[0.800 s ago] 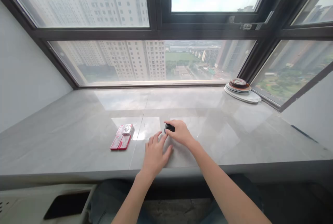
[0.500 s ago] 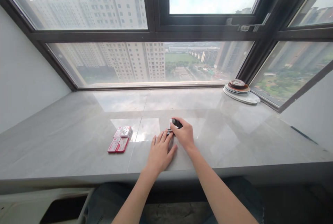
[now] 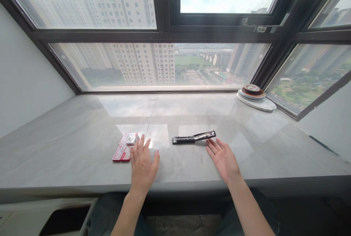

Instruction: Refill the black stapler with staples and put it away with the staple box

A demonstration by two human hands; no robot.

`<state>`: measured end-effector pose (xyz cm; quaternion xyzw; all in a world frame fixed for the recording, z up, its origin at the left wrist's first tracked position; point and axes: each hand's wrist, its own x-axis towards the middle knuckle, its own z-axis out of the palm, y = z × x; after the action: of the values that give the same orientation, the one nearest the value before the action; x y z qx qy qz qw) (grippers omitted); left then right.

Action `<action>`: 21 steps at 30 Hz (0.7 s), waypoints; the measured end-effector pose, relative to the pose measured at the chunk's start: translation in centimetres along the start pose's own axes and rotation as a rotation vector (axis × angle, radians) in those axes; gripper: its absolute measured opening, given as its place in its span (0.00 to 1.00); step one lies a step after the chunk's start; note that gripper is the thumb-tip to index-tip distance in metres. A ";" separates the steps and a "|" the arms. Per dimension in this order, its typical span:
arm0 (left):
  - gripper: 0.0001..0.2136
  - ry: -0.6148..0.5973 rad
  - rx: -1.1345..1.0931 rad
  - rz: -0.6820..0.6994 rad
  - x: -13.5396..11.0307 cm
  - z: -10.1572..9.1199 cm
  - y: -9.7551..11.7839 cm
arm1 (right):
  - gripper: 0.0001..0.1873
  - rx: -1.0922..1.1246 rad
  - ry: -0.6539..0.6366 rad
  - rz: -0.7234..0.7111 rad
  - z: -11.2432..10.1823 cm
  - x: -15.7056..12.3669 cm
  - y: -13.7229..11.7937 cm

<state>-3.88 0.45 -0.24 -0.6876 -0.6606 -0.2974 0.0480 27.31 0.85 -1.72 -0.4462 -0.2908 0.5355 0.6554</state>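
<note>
Both hands are open and empty, left hand [image 3: 142,164] reaching over the red staple boxes [image 3: 124,147], right hand [image 3: 223,158] beside the unfolded stapler [image 3: 193,138]; a careless sweep risks knocking either along the slick sill [image 3: 68,144].

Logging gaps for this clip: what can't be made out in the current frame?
- Red boxes, head view: print too small to read; left hand covers their right edge.
- Opened stapler: whether loaded, too small.
- Stacked plates: count unclear, far off.
- Right hand: palm side turned away.
</note>
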 end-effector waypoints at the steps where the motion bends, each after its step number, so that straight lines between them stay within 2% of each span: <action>1: 0.25 0.055 0.065 -0.083 -0.3 -0.6 -1.2 | 0.20 0.026 -0.006 0.037 -0.3 -1.1 -0.5; 4: 0.24 0.086 0.195 -0.209 -1.6 -1.8 -4.5 | 0.26 -0.055 -0.019 0.135 -0.5 -3.7 -1.4; 6: 0.20 0.049 0.183 -0.190 -2.2 -2.2 -5.8 | 0.29 -0.227 -0.050 0.194 -0.3 -4.3 -1.3; 8: 0.16 -0.026 0.064 -0.103 -2.3 -2.3 -6.1 | 0.30 -0.438 -0.126 0.218 0.3 -4.3 -0.7; 11: 0.14 -0.186 -0.212 0.078 -1.6 -1.8 -4.3 | 0.27 -0.666 -0.292 0.210 1.7 -3.5 0.3; 15: 0.20 -0.342 -0.463 0.217 0.1 0.4 0.5 | 0.23 -0.724 -0.476 0.244 4.3 -2.3 1.1; 18: 0.24 -0.399 -0.548 0.257 1.2 2.1 3.3 | 0.21 -0.726 -0.441 0.178 5.4 -1.2 1.3; 21: 0.23 -0.399 -0.589 0.262 1.9 2.9 3.9 | 0.20 -0.753 -0.360 0.175 4.5 0.1 1.1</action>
<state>0.66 2.94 -0.45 -0.7949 -0.4497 -0.3263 -0.2437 23.02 2.17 -0.74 -0.5768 -0.5368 0.5150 0.3374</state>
